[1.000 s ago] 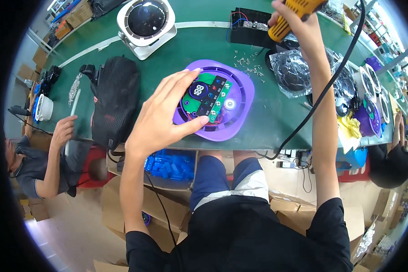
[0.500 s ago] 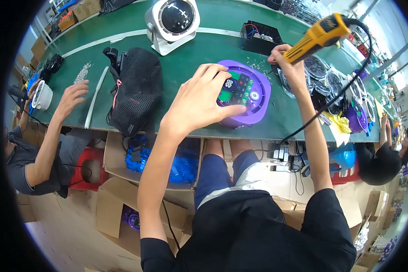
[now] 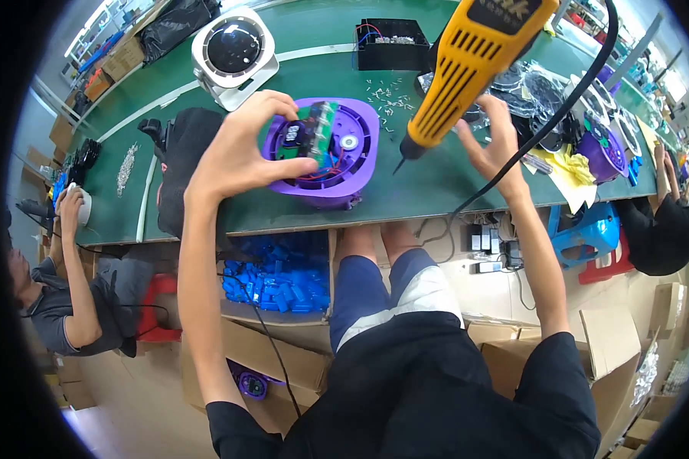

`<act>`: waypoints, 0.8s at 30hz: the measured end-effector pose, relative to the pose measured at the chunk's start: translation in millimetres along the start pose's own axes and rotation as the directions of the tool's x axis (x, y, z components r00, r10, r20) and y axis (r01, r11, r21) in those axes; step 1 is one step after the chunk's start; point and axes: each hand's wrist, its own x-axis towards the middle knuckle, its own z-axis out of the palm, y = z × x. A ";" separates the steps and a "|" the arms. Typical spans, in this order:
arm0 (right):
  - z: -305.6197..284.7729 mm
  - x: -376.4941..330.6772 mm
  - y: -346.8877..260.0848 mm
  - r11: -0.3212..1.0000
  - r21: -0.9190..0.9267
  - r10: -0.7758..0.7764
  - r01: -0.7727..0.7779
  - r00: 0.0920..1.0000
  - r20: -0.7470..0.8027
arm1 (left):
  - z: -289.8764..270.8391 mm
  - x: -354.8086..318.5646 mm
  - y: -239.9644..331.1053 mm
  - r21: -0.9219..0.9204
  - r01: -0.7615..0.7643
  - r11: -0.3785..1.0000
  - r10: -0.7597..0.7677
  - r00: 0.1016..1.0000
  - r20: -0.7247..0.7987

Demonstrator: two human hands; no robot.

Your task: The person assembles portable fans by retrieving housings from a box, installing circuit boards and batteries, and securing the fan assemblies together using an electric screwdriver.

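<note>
My left hand (image 3: 233,149) pinches a green circuit board (image 3: 321,130) with black parts between thumb and fingers. The board stands tilted over the left side of a purple plastic housing (image 3: 366,157). Thin red wires run beneath it inside the housing, beside a round silver disc. My right hand (image 3: 494,145) is open, with thumb and fingers apart, just behind a yellow electric screwdriver (image 3: 463,73). The screwdriver points down and left, its bit above the bench. Small loose screws (image 3: 390,96) lie scattered between the housing and the screwdriver.
A white lamp-like unit with a dark dome (image 3: 236,50) stands at the back left, beyond a black bag (image 3: 187,164). A black screw box (image 3: 394,53) sits behind. Bagged black parts (image 3: 532,92) and another purple housing (image 3: 601,153) lie right. Co-workers sit at both sides.
The circuit board has gone from lying flat in the housing to tilted up in my left hand. My right hand has opened and moved lower, and the screwdriver has swung left and nearer. The view has shifted.
</note>
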 end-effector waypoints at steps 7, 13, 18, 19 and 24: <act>-29.8 -39.8 33.9 0.986 -0.002 0.168 -0.168 0.986 0.001 | 19.5 -15.2 -7.2 -0.144 0.101 0.984 -0.126 0.976 -0.178; -44.5 -37.1 -24.4 0.937 0.347 -0.071 0.048 0.996 0.055 | 25.0 -12.1 9.4 -0.600 0.027 0.799 -0.237 0.932 -0.273; -38.6 -8.2 -76.2 0.923 0.368 -0.156 0.109 0.983 0.101 | 28.7 -6.9 5.3 -0.797 -0.088 0.598 -0.326 0.881 -0.342; -44.2 -4.7 -86.5 0.962 0.218 -0.150 0.165 0.985 -0.083 | 32.1 -4.4 5.5 -0.818 -0.079 0.570 -0.385 0.854 -0.350; -59.8 -2.0 -145.8 0.814 0.439 -0.218 0.380 0.901 -0.376 | 32.9 -0.2 9.1 -0.790 -0.043 0.612 -0.422 0.827 -0.372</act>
